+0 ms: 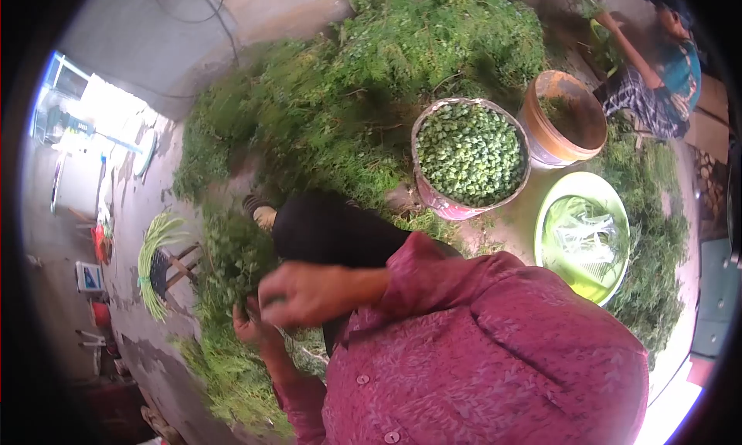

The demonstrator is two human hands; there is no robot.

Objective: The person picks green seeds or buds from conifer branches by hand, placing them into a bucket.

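Observation:
A bushy green plant sprig (236,252) with small leaves stands up from my left hand (259,331), whose thumb and fingers pinch its lower end. Right beside it is my right hand (309,294), fingers curled in toward the sprig and slightly blurred; whatever they grip is hidden. My dark-trousered leg (332,225) lies just behind the hands. Beyond the leg, a round bucket (448,211) is filled to the rim with small round green pods (470,153).
Heaps of cut green plants (433,35) cover the floor. An orange-brown bucket (541,132) and a light green basin (542,236) holding a clear plastic bag stand at right. Long green stalks (154,259) lie on a small stool (179,269). Another person (672,74) sits at upper right.

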